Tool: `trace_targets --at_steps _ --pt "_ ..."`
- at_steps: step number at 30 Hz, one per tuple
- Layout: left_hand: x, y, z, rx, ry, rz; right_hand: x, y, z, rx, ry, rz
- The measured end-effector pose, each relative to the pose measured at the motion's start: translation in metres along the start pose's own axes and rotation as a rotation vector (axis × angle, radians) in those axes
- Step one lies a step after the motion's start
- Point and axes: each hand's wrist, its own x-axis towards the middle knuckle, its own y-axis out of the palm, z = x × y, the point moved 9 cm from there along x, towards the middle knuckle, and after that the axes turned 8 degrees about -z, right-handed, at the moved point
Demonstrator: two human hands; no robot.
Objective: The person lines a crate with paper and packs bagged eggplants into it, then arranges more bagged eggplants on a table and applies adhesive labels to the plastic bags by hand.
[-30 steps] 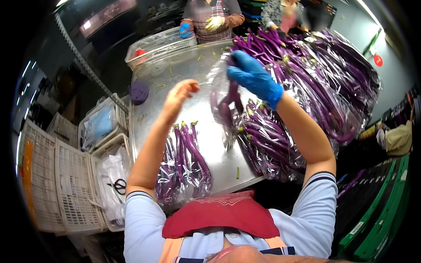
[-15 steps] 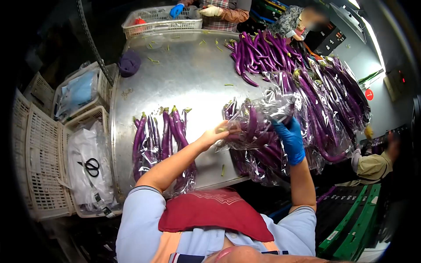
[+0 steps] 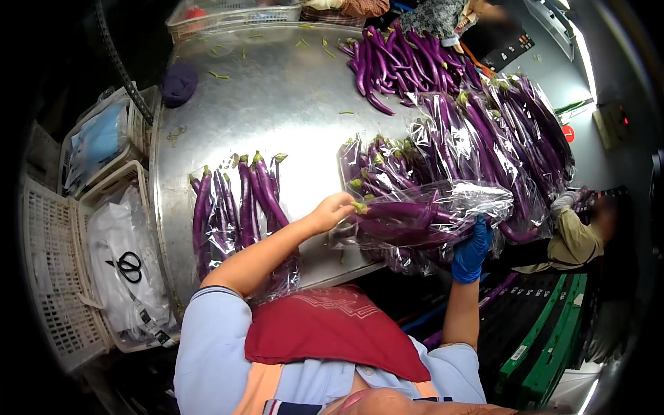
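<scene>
A clear plastic bag of long purple eggplants (image 3: pixel 408 218) lies sideways between my hands, stems toward the left. My bare left hand (image 3: pixel 333 212) is closed at its stem end, fingers on the bag edge beside a green stem. My right hand (image 3: pixel 473 250), in a blue glove, grips the other end from below, its fingertips partly hidden by the plastic. Behind and beneath it are more bagged eggplants (image 3: pixel 394 162). To the left of my left forearm, other bagged eggplants (image 3: pixel 256 197) lie on the metal table (image 3: pixel 277 104).
Loose eggplants (image 3: pixel 408 62) are heaped at the far right of the table. A purple cloth-like bundle (image 3: pixel 179 84) sits at the left edge. Black scissors (image 3: pixel 128 267) rest on white plastic in a basket (image 3: pixel 142 169). Green crates (image 3: pixel 553 346) stand at right. Other people work nearby.
The bag of eggplants has come down toward me and now lies stretched sideways. My right hand has moved lower, to the bag's right end. The whole view has shifted slightly.
</scene>
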Motion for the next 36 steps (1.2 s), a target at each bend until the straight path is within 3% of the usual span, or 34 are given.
trace_targets --at_steps 1,2,3,5,8,12,15,16,19,22,23,25,27,29,30,31,33,34,36 --pt "-0.002 -0.003 -0.013 0.087 0.105 -0.04 0.001 -0.012 -0.004 -0.001 0.008 -0.036" --pt "-0.003 -0.012 -0.02 0.098 0.104 -0.105 -0.019 0.023 0.023 -0.141 -0.1 0.048" --pt "-0.004 -0.022 -0.034 0.233 0.188 -0.107 -0.016 0.006 0.029 -0.591 -0.316 0.142" --pt "-0.01 -0.028 -0.054 0.399 0.306 -0.106 -0.03 0.005 0.025 -0.62 -0.24 0.21" --pt "-0.02 -0.031 -0.051 0.264 0.157 -0.055 -0.044 -0.004 0.021 -0.618 -0.191 0.215" --pt "-0.045 -0.016 -0.01 -0.088 -0.269 0.113 -0.055 -0.011 0.013 -0.518 -0.122 0.21" --pt "-0.063 -0.005 -0.006 -0.319 -0.442 0.144 -0.053 -0.057 -0.03 -0.311 0.176 0.1" --pt "-0.061 -0.009 -0.007 -0.04 -0.276 0.204 -0.057 -0.061 -0.036 -0.26 0.155 0.106" --pt "-0.066 0.003 -0.043 0.181 -0.102 0.362 -0.075 -0.099 -0.066 -0.016 0.195 -0.091" --pt "-0.068 0.017 -0.05 0.334 0.147 0.41 -0.101 -0.123 -0.082 0.02 0.215 -0.125" --pt "-0.07 0.024 -0.053 0.384 0.258 0.43 -0.115 -0.131 -0.089 -0.007 0.272 -0.184" --pt "-0.069 0.033 -0.048 0.407 0.217 0.432 -0.139 -0.194 -0.136 -0.018 0.383 -0.273" --pt "-0.061 0.04 -0.051 0.422 0.24 0.401 -0.17 -0.202 -0.166 0.001 0.536 -0.365" --pt "-0.05 0.041 -0.056 0.47 0.28 0.365 -0.209 -0.199 -0.18 -0.444 1.094 -0.231" --pt "-0.047 0.041 -0.052 0.499 0.265 0.369 -0.218 -0.197 -0.178 -0.829 1.218 -0.021" --pt "-0.043 0.04 -0.048 0.529 0.252 0.366 -0.21 -0.172 -0.162 -1.046 1.029 0.192" --pt "-0.042 0.043 -0.047 0.532 0.252 0.367 -0.191 -0.112 -0.145 -0.767 0.652 0.301" --pt "-0.041 0.045 -0.05 0.531 0.251 0.376 -0.181 -0.074 -0.128 -0.613 0.621 0.29" --pt "-0.041 0.049 -0.055 0.527 0.252 0.391 -0.151 -0.02 -0.111 -0.614 0.26 0.333"
